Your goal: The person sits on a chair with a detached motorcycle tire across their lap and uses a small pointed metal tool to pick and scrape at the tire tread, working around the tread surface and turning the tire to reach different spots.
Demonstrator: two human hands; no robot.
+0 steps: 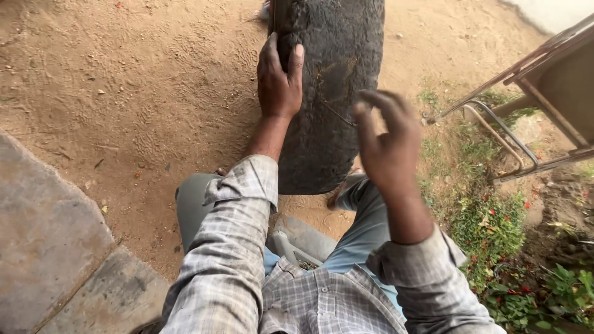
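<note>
Head view looks down on sandy ground [142, 93], wide and bare to the left of the work, with loose footprints across it. A grey stone slab [49, 235] closes off the lower left corner, its angled edge running toward the seated person's knee. On the right, a patch of green plants [495, 235] with small red flowers and a rusty metal frame [532, 111] crowd that side, leaving little room there. A large worn black tyre [334, 93] stands upright between the person's knees, its top cut by the upper picture edge and its lower edge near the feet. Left hand [279, 77] lies flat on the tyre's left shoulder, fingers together and thumb hooked over the tread. Right hand [387, 139] hovers just off the tyre's right edge, fingers loosely curled, pinching a thin wire [337, 114] that reaches onto the rubber.
</note>
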